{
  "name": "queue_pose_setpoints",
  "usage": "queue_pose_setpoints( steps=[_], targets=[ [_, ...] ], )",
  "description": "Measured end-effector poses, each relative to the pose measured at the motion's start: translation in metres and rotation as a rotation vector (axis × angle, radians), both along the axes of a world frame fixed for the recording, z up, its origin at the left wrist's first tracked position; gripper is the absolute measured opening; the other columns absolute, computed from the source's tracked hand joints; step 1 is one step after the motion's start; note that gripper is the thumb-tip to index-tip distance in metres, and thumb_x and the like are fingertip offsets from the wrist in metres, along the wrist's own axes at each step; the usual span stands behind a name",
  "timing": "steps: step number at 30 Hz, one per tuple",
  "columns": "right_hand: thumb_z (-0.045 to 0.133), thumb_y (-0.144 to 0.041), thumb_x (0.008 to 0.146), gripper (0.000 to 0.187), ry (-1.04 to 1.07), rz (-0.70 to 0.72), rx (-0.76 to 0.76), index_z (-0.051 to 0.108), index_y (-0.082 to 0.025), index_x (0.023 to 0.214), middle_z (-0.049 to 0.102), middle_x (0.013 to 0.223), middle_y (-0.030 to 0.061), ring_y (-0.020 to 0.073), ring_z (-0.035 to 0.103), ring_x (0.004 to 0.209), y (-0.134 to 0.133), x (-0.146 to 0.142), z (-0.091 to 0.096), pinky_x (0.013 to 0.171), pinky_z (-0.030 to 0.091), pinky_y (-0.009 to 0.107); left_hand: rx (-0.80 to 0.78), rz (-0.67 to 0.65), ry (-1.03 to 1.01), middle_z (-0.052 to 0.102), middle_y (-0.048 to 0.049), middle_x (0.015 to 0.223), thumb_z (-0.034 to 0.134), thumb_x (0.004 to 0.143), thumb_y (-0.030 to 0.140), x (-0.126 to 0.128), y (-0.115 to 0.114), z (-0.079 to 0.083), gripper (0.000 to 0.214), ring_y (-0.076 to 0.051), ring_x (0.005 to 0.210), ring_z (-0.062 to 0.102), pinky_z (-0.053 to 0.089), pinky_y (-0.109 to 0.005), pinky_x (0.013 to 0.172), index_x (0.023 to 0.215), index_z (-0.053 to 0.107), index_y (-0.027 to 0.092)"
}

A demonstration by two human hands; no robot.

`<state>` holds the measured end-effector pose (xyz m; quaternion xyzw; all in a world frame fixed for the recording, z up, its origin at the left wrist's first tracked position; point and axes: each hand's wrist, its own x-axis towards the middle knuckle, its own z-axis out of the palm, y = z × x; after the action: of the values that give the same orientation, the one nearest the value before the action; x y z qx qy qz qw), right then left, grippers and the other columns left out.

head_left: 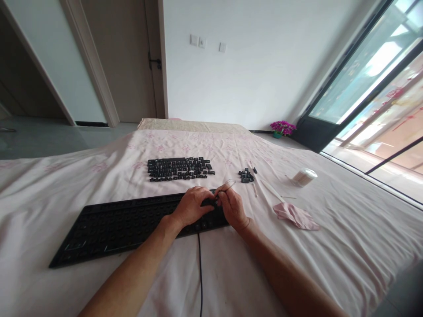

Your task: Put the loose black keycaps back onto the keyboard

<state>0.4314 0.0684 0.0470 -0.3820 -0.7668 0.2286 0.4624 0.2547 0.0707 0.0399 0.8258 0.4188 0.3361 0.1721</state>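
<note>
A black keyboard (pixel 125 222) lies at a slant across the bed, many of its key places without caps. Both hands meet over its right end. My right hand (pixel 233 207) pinches a thin wire keycap puller (pixel 231 182), whose loop sticks up past the fingers. Close against it, my left hand (pixel 194 204) has thumb and forefinger curled together over the keys; what sits between them is dark and too small to make out. Beyond the keyboard, loose black keycaps (pixel 178 168) lie in rows, and a smaller pile of keycaps (pixel 246 176) is to their right.
A cotton swab (pixel 255 190) lies beside the small pile. Farther right are a clear tub of swabs (pixel 304 177) and a crumpled pink cloth (pixel 295 215). The keyboard cable (pixel 200 273) runs toward me over the wrinkled sheet (pixel 346 237).
</note>
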Motion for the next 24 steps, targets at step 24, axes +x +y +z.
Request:
queue_pose_setpoints(
  steps=[24],
  targets=[
    [0.046,-0.047,0.095,0.032,0.283,-0.036,-0.223,0.063,-0.020,0.090,0.055,0.058,-0.0025,0.0121,0.052,0.051,-0.028,-0.008,0.018,0.051,0.042,0.024,-0.377,0.030,-0.184,0.074,-0.0004,0.082,0.070,0.067,0.015,0.003,-0.025,0.034,0.031,-0.019,0.079,0.068,0.049,-0.028,0.072,0.097,0.071,0.022]
  ],
)
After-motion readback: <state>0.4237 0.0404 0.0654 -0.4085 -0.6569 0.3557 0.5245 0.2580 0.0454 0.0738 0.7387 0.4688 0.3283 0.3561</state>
